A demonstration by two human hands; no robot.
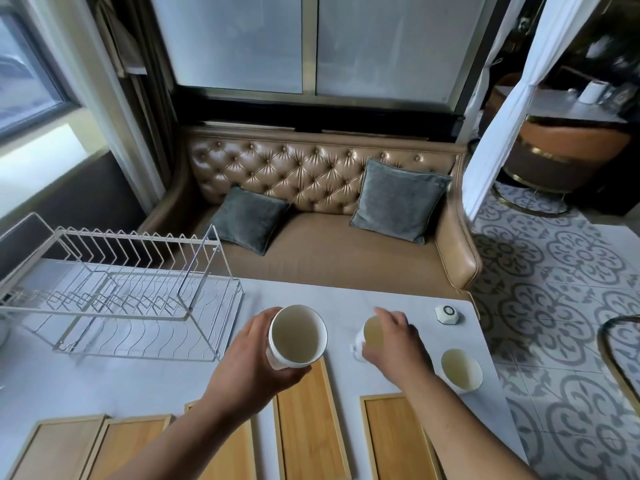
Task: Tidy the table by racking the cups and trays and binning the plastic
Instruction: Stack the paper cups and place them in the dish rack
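My left hand (pixel 256 362) grips a white cup (pixel 297 336) and holds it above the table, its mouth facing me. My right hand (pixel 394 344) is closed around the rim of a second white cup (pixel 367 336) that stands on the table. A third white cup (pixel 462 370) stands alone to the right of that hand. Several bamboo trays lie along the near edge, among them one (pixel 308 427) under my left hand and one (pixel 394 441) under my right forearm. A wire dish rack (pixel 114 292) stands empty at the left.
A small white hexagonal button device (pixel 447 314) lies near the table's far right corner. The grey table (pixel 138 386) ends at a tufted sofa (pixel 329 244) with two grey cushions. Patterned tile floor lies to the right.
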